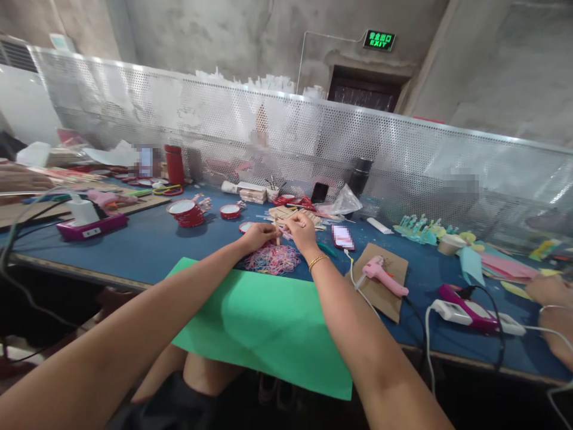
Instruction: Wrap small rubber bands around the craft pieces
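Beyond the green sheet, my left hand [258, 236] pinches a small wooden stick [278, 233] that stands roughly upright. Close on its right is my right hand [302, 229], its fingers closed near the stick's upper end; whatever they grip is too small to make out. Just below both hands lies a tangled pile of colourful thin loops [274, 260], which look like small rubber bands. The green sheet [264, 316] hangs over the table's front edge under my forearms. Behind my hands are loose wooden sticks [286, 213], partly hidden by the right hand.
Stacked red-rimmed round pieces [185, 214] stand to the left. On the right, a pink glue gun [385, 278] rests on cardboard [397, 254], near a phone [342, 237] and a purple power strip [470, 309] with cables. Another person's hand [555, 292] is at far right, another at far left.
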Demonstrator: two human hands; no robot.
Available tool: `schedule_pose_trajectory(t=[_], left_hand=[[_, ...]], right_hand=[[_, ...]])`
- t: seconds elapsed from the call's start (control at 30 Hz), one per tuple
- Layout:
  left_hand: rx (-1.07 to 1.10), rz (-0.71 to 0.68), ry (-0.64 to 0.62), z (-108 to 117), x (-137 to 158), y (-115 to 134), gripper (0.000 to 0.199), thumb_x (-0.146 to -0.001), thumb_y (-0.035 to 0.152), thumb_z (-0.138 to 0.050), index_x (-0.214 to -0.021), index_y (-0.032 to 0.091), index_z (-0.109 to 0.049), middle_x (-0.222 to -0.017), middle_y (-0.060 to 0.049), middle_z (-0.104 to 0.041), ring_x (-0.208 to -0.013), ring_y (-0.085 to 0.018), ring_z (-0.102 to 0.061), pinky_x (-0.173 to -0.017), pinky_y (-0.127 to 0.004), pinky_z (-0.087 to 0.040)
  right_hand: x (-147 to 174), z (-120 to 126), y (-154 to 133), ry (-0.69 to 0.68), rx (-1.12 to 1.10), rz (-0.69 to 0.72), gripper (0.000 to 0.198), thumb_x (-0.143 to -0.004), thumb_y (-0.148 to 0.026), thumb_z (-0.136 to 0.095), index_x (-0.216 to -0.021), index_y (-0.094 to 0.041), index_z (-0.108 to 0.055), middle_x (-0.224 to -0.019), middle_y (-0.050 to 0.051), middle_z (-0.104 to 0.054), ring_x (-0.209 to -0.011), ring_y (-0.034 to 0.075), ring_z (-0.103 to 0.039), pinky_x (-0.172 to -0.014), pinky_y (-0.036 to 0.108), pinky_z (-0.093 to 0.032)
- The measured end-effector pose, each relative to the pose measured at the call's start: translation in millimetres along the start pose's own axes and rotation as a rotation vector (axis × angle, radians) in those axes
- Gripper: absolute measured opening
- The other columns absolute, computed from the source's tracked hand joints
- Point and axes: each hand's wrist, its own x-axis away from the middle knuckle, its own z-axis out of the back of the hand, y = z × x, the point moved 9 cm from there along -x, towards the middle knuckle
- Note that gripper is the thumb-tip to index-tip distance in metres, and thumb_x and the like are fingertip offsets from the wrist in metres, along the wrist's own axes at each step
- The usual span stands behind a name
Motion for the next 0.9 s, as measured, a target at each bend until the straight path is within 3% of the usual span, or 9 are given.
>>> schedule_pose_trajectory(t=[0.27, 0.43, 0.6, 0.9], left_hand=[[-0.036, 0.033, 0.01, 1.5, 3.4, 5.4, 0.044, -0.066, 0.058, -0.077, -0.065, 0.015, -0.069, -0.057, 0.001, -0.064, -0.049, -0.01, -0.046, -0.048, -0.022, -0.036], [-0.01, 0.002, 0.023, 1.7, 2.9, 8.3, 0.044, -0.065, 0.058, -0.077, -0.067, 0.015, -0.069, -0.061, 0.0, -0.067, -0.054, -0.011, -0.051, -0.052, -0.022, -0.04], [-0.011, 0.021, 0.01, 0.0, 3.6, 7.2, 0.041, -0.069, 0.055, -0.076, -0.065, 0.015, -0.068, -0.06, 0.0, -0.065, -0.053, -0.011, -0.05, -0.051, -0.022, -0.039], [-0.013, 0.004, 0.018, 2.1, 0.7, 2.3, 0.045, -0.064, 0.059, -0.077, -0.069, 0.015, -0.071, -0.065, -0.002, -0.07, -0.056, -0.013, -0.055, -0.056, -0.024, -0.043]], right_hand=[[-2.5, 5.4, 9.0, 0.046, -0.009, -0.043, 0.012, -0.069, -0.032, -0.06, -0.064, -0.023, -0.052, -0.059, -0.003, -0.064, -0.056, 0.014, -0.057, -0.057, 0.025, -0.045], [-1.6, -1.3, 8.6, -0.011, -0.012, -0.038, 0.012, -0.069, -0.032, -0.058, -0.063, -0.023, -0.052, -0.059, -0.003, -0.063, -0.057, 0.014, -0.057, -0.058, 0.024, -0.046], [-2.7, 3.4, 12.0, 0.026, -0.03, -0.055, 0.012, -0.069, -0.032, -0.059, -0.065, -0.023, -0.052, -0.06, -0.003, -0.064, -0.055, 0.013, -0.056, -0.057, 0.025, -0.045], [-4.3, 3.3, 11.0, 0.02, 0.003, -0.033, 0.014, -0.069, -0.034, -0.06, -0.064, -0.023, -0.053, -0.061, -0.003, -0.063, -0.059, 0.015, -0.058, -0.058, 0.025, -0.046]])
